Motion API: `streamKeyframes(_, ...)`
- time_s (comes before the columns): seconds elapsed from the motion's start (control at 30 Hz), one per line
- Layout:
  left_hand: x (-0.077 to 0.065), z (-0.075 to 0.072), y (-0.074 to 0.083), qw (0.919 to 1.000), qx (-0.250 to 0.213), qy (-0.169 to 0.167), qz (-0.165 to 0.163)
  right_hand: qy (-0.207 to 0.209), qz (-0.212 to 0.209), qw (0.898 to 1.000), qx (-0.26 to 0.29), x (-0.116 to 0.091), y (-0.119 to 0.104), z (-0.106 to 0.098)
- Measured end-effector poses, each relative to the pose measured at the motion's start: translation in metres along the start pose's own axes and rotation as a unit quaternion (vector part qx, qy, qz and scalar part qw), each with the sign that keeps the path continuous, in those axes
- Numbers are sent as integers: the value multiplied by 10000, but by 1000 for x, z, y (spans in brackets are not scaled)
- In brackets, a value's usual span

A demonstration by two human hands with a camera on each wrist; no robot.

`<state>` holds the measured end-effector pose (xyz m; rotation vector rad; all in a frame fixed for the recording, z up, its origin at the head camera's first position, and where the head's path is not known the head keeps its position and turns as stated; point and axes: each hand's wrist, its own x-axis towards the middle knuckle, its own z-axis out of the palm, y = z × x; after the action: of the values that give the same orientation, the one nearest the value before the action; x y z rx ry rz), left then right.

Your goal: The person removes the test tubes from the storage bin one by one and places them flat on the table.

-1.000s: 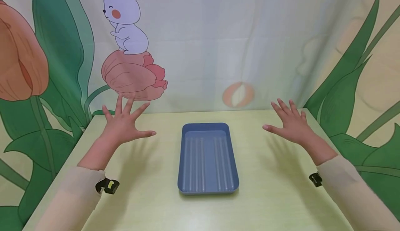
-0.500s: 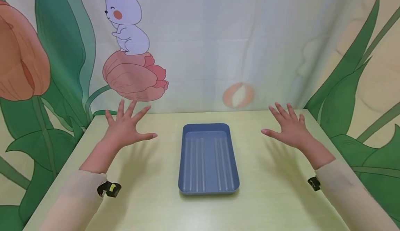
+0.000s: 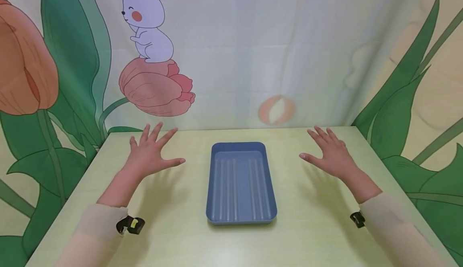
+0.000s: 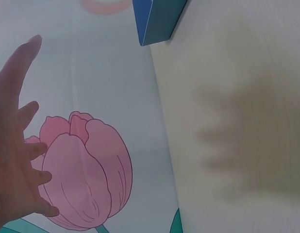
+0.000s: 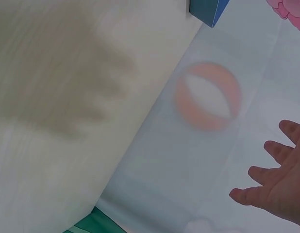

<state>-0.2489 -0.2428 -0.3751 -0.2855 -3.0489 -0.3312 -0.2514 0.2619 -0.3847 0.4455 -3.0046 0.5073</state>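
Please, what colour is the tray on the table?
The tray is blue; it shows best in the head view.

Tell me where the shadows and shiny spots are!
Head view: soft shadows from the left hand and right hand, a thin one along the blue tray, glare on the table at bottom; left wrist view: dimmer, fuzzy finger-shaped shadow; right wrist view: dim too, fuzzy shadow.

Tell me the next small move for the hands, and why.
Probably lower the left hand and right hand inward toward the long sides of the tray. They flank it, spread open and holding nothing, thumbs pointing inward, and both hover above the table, apart from the tray.
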Motion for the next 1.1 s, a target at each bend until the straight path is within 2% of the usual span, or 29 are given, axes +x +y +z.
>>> streamKeyframes(0.33,-7,14,9,9997,-173,142,139,402,-96,9986,321,-5,1,19)
streamKeyframes(0.63,-11,32,15,9961,-852,174,112,557,-183,9943,886,-10,-8,31)
streamKeyframes(0.83,-13,40,18,9880,-1530,147,160,424,-204,9913,1230,-9,-12,37)
streamKeyframes(1.1,-12,54,24,9689,-2469,102,155,20,-85,9821,1880,-8,-18,42)
